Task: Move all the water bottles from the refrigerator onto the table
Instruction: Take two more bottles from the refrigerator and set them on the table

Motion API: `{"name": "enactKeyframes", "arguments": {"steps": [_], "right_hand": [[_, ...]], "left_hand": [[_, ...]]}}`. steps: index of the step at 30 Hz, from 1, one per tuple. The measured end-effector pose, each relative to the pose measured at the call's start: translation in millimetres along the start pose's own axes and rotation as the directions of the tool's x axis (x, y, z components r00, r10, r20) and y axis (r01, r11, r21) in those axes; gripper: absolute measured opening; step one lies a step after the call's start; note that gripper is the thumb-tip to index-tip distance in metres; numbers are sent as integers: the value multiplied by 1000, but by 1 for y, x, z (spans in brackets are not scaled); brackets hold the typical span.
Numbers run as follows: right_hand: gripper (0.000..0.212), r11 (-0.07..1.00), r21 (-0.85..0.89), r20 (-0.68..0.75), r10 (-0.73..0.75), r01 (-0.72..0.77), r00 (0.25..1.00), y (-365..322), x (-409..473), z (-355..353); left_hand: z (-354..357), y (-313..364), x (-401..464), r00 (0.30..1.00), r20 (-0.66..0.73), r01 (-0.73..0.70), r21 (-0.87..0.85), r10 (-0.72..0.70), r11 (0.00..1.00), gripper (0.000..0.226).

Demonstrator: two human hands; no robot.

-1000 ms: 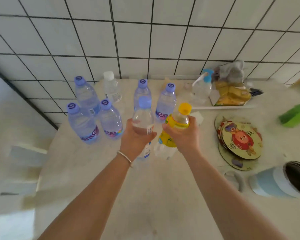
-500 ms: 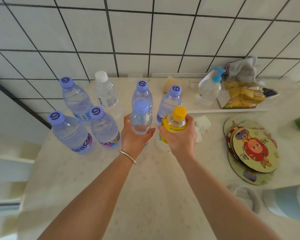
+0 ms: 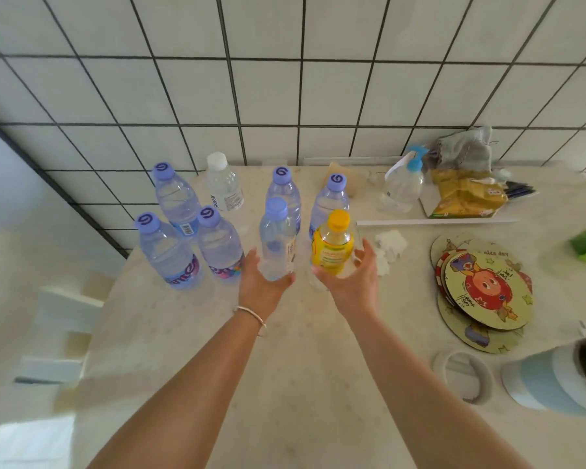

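Hands flank two upright bottles at the front of a growing cluster on a pale desk (image 3: pixel 285 384) set against a white tiled wall. The left hand (image 3: pixel 263 286) sits low behind a clear bottle with a plain blue cap (image 3: pixel 278 245), fingers (image 3: pixel 251 262) spread and loosened around its base rather than clamped; whether skin touches plastic cannot be told. The right hand (image 3: pixel 352 282) mirrors it at a yellow-capped bottle with a yellow label (image 3: pixel 332 248), thumb and fingers splayed wide to either side, apparently released.

Both bottles stand with their long axes vertical, directly ahead of the palms and slightly away from the person, each nearer its own hand. They appear to rest on the desk, so a straight pull back toward the body looks like the clearing path.

Behind them stand five blue-capped water bottles (image 3: pixel 170 252) and a white-capped bottle (image 3: pixel 224 187), close together but apart from the two in front. To the right lie a pump dispenser (image 3: pixel 403 187), yellow packets (image 3: pixel 464 194), round printed coasters (image 3: pixel 484 289) and a pale blue mug (image 3: pixel 555 377) on its side.

The refrigerator is out of view, so what remains inside cannot be told.
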State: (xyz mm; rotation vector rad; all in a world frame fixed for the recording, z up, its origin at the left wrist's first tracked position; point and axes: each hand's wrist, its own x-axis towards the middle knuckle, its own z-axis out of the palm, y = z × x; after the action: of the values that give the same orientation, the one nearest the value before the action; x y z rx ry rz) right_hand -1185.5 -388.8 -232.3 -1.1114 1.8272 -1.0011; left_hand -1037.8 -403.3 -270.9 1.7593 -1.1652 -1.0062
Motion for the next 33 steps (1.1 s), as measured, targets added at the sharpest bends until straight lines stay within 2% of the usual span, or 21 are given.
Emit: {"name": "enactKeyframes", "arguments": {"steps": [2,5,7,9,12,16,18,21,25,29,31,33], "right_hand": [[101,1000,-8,-46,-13,13,999,2,-19,-7],[88,998,55,-114,-24,31,993,0,-51,-18],[82,994,102,-110,-34,45,993,-3,-72,-28],[81,992,102,-30,-72,74,997,-8,-92,-35],[83,981,129,90,-154,141,984,-18,-123,-45],[84,952,122,290,-305,281,907,-12,-175,-64],[86,930,130,425,-366,345,828,-6,-211,-67],[83,896,160,616,-419,414,667,0,-278,-66],[80,856,210,790,-433,472,434,4,-366,-67],[76,778,279,886,-435,562,162,21,-469,-59],[78,711,337,889,-456,618,39,30,-520,-49],[79,660,385,881,-472,645,-43,34,-564,-36]], "left_hand": [[-7,-3,-19,999,-30,19,3,-19,1000,84],[-21,-5,-54,997,-77,-33,-46,29,998,75],[-35,-3,-81,991,-136,-3,-95,-10,995,71],[-52,0,-109,980,-201,-12,-143,-17,990,68],[-81,15,-156,960,-273,-107,-137,66,985,64],[-103,20,-251,899,-421,-193,-122,125,974,57],[-112,9,-310,834,-542,-195,-110,106,975,57],[-134,-12,-398,705,-708,-157,-100,41,982,56],[-166,-34,-508,543,-840,-79,-41,9,996,56],[-189,-68,-613,340,-938,-10,-73,-66,997,60],[-202,-84,-657,271,-957,10,-106,-104,994,64],[-215,-99,-693,229,-962,18,-148,-149,989,69]]}}
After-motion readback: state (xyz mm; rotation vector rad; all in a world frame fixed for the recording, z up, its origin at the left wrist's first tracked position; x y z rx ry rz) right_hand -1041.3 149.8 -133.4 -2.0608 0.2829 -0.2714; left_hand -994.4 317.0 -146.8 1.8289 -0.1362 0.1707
